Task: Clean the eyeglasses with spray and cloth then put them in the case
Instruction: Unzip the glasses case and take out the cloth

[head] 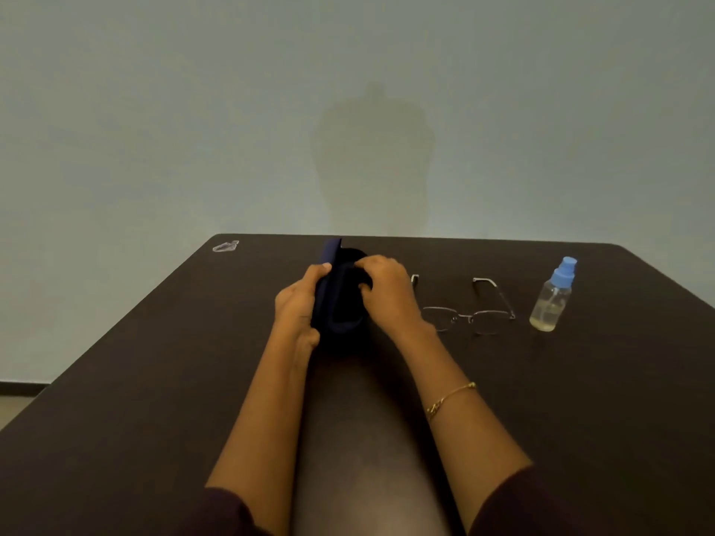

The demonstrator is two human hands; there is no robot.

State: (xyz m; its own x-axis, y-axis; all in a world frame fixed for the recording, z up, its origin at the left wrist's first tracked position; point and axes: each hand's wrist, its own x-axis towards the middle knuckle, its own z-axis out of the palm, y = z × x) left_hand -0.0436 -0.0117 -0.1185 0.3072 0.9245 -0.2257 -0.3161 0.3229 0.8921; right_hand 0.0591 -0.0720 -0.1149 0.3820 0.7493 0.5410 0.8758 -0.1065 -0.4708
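Note:
A dark blue eyeglass case (340,299) stands open on the dark table (154,381), its lid raised on the left. My left hand (298,303) grips the lid side. My right hand (387,292) reaches into the case from the right, fingers curled inside; what they touch is too dark to tell. Thin metal-framed eyeglasses (470,309) lie unfolded on the table just right of my right hand. Further right stands a small clear spray bottle (551,297) with a blue cap and a little liquid inside. No cloth is clearly visible.
A small clear plastic piece (225,246) lies at the table's far left corner. A pale wall rises right behind the far table edge. A gold bracelet (449,398) circles my right wrist.

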